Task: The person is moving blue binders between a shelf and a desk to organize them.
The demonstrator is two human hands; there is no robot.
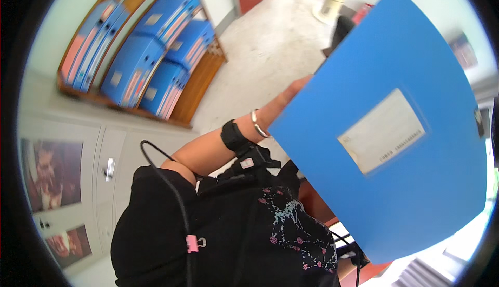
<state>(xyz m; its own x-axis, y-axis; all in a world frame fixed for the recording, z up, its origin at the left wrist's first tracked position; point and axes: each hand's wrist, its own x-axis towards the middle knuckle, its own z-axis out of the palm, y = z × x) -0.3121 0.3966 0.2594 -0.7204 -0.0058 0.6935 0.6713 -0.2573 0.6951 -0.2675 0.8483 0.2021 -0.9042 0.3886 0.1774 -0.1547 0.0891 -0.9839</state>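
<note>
A large blue plastic file box (390, 53) fills the right side of the view, tilted and raised in front of my chest. Its broad face bears a pale paper label (382, 131) with print on it. My left hand (290, 93) reaches behind the near left edge of the box and grips it, its fingers hidden. A silver bangle (255, 123) and a black strap (233, 136) circle that wrist. My right hand is hidden behind the box; only part of its forearm (347, 268) shows below.
A wooden shelf (200, 88) at upper left holds several blue file boxes (132, 67). White cabinet doors (107, 139) with pictures stand at left. A tower fan (334, 0) stands on the pale floor (261, 41). A black cable (171, 185) runs down my shirt past a pink binder clip (192, 243).
</note>
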